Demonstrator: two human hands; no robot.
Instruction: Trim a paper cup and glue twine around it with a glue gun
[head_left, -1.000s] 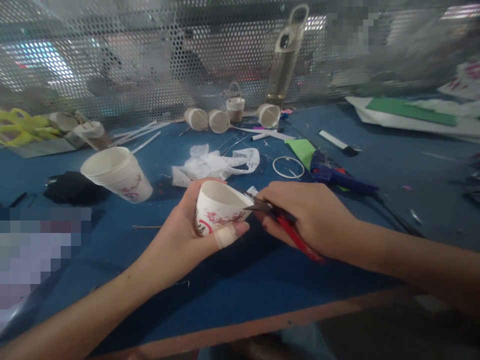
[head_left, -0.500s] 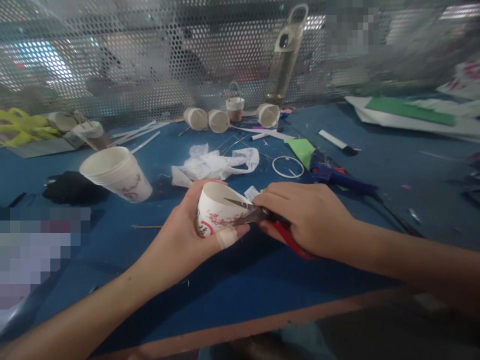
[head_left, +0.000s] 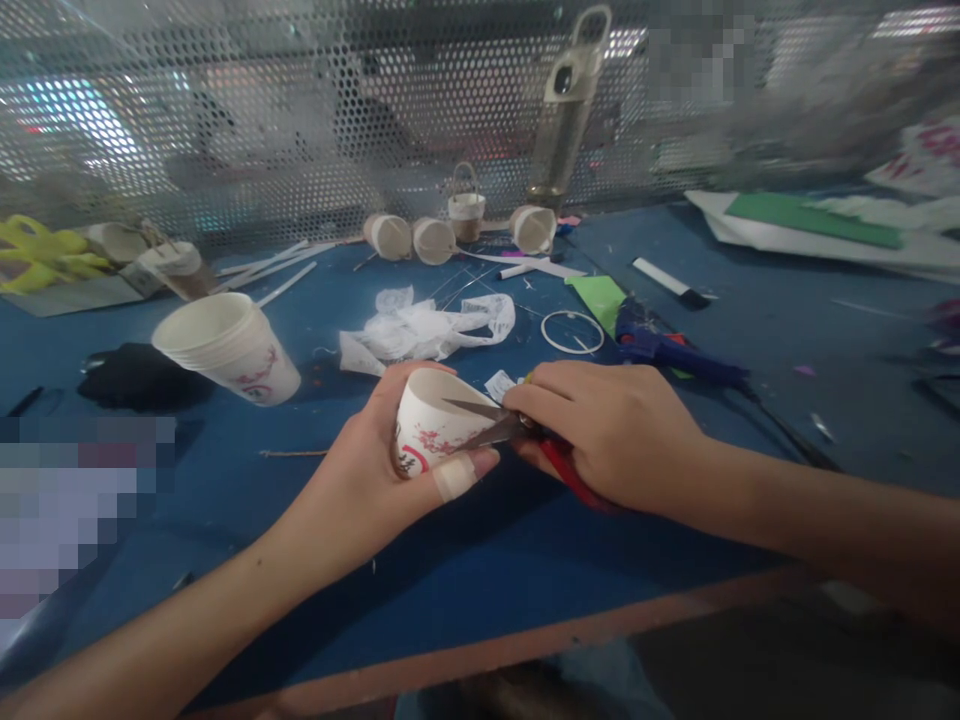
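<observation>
My left hand (head_left: 382, 450) is wrapped round a white paper cup (head_left: 435, 435) printed with red blossoms and black characters, its mouth tilted up and squeezed narrow. A bandage (head_left: 454, 477) covers part of my left thumb. Red-handled scissors (head_left: 574, 470) are gripped in my right hand (head_left: 622, 420), their blades parted, one inside the cup's rim and one outside its wall. To the left, a stack of similar paper cups (head_left: 259, 365) leans on the blue table. A crumpled white plastic bag (head_left: 420, 325) lies just behind the cup.
Several small brown-wrapped cups (head_left: 433, 241) line the back by a perforated metal screen (head_left: 300, 130), near a clear bottle (head_left: 561, 130). A blue glue gun (head_left: 682, 360) with its cord lies right, beside a white ring (head_left: 572, 332). Yellow scissors (head_left: 49, 255) rest far left.
The view has shifted slightly. Both hands, the cup and the scissors keep nearly the same pose, with the blades still apart across the cup's wall.
</observation>
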